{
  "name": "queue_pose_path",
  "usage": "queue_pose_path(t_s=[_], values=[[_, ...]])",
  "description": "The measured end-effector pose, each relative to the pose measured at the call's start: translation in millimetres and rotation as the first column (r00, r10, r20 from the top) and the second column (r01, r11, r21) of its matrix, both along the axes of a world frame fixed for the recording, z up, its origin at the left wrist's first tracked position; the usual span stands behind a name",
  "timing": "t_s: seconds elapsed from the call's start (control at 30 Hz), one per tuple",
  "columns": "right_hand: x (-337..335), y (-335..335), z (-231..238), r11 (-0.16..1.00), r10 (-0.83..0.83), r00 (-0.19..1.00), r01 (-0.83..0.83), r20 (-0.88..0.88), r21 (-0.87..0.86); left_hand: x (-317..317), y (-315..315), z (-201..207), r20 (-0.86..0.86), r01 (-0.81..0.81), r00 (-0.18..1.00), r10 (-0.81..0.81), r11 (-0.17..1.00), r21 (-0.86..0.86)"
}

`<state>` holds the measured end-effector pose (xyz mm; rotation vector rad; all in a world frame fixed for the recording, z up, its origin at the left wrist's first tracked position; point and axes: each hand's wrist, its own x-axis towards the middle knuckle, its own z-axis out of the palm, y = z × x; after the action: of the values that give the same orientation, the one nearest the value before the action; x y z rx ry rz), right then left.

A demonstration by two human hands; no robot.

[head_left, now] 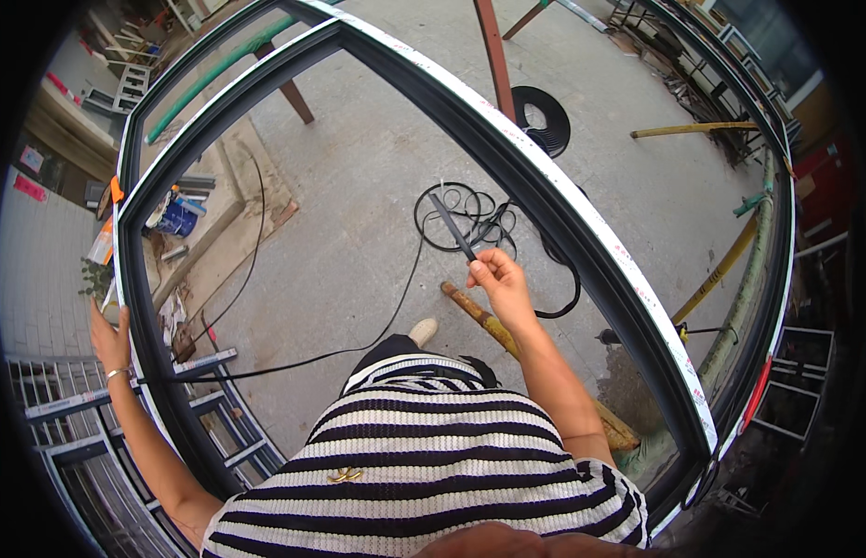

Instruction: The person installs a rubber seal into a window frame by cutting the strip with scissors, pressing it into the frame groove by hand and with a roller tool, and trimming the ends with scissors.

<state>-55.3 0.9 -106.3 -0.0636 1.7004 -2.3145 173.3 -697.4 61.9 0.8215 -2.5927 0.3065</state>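
A large window frame (591, 232), black with white film along its outer face, surrounds me at about waist height. My left hand (110, 342) lies against its left side, fingers stretched and thumb apart. Above the floor at the middle, my right hand (501, 284) is closed around one end of a slim dark stick-like tool (452, 225), which points away and to the left; its exact kind is unclear. A thin black rubber strip (335, 352) runs from the frame's left side to a loose tangle of black strip (489, 223) on the floor.
A thick black coil (543, 121) lies farther off. Yellowish poles (484, 316) and a green-wrapped bar (214, 84) are under or beside the frame. A blue bucket (177, 216) stands by a low concrete step at left. Metal frames (79, 437) lean near my left arm.
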Motion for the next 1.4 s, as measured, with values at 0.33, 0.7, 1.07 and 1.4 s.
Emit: queue_pose_path(t_s=[0.33, 0.7, 1.07, 1.4], values=[[41, 14, 18, 0.975, -0.200, 0.964, 0.213, -0.177, 0.060, -250, 457, -44, -0.379, 0.443, 0.424, -0.822, -0.177, 0.879], [156, 64, 79, 0.522, -0.430, 0.750, 0.661, -0.503, 0.539, -211, 626, -55, -0.739, 0.201, -0.356, -0.572, -0.819, 0.538], [234, 171, 113, 0.043, -0.969, -0.060, 0.913, -0.239, -0.405, -267, 632, -56, -0.654, 0.686, -0.353, -0.669, -0.661, 0.306], [245, 212, 111, -0.067, -0.993, -0.100, 0.905, -0.058, -0.421, -227, 748, 44, -0.634, 0.401, -0.657, -0.406, -0.902, 0.162]])
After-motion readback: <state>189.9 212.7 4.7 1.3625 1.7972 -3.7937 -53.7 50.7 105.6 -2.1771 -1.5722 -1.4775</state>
